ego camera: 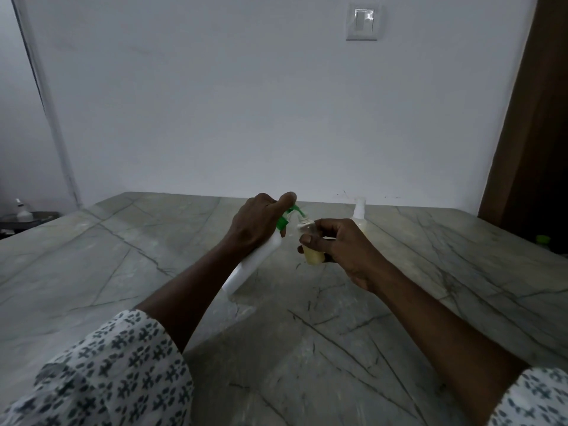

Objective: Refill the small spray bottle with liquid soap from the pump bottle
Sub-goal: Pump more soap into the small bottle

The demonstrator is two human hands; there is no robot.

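Both hands hold bottles: left hand (256,224) grips the tilted pump bottle (255,262), right hand (341,247) pinches the small spray bottle (312,250) at its green nozzle (297,211).

The left hand (261,222) covers the neck and shoulder of the pump bottle (255,265). Just right of it, the fingers (309,239) of the right hand (347,250) hide the middle of the small spray bottle (313,257). Whether the green spout touches its mouth is too blurred to tell. Behind and right of the pump bottle, a pale bottle (359,210) is half hidden. Far to its left, a tiny bottle (22,212) is too small to make out.
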